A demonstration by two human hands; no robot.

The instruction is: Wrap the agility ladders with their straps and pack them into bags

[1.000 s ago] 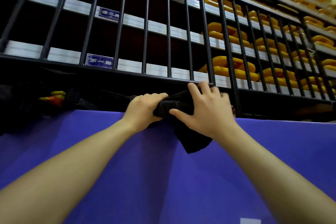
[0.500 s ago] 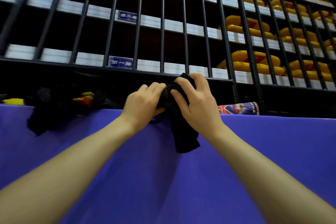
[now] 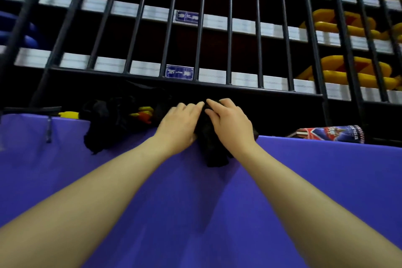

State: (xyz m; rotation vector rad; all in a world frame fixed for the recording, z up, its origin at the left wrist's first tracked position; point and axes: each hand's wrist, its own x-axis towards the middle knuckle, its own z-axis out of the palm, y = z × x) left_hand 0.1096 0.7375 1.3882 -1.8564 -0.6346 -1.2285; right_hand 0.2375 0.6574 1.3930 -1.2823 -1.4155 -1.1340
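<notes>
Both your hands have closed in on the small black fabric bag (image 3: 214,150) at the far edge of the purple tabletop (image 3: 195,213). Before, your right hand (image 3: 231,123) lay spread on it; now it curls over the top, and your left hand (image 3: 180,124) grips its left side. You seem to bunch the bag shut. More black bags with yellow ladder rungs (image 3: 113,119) wait to the left.
</notes>
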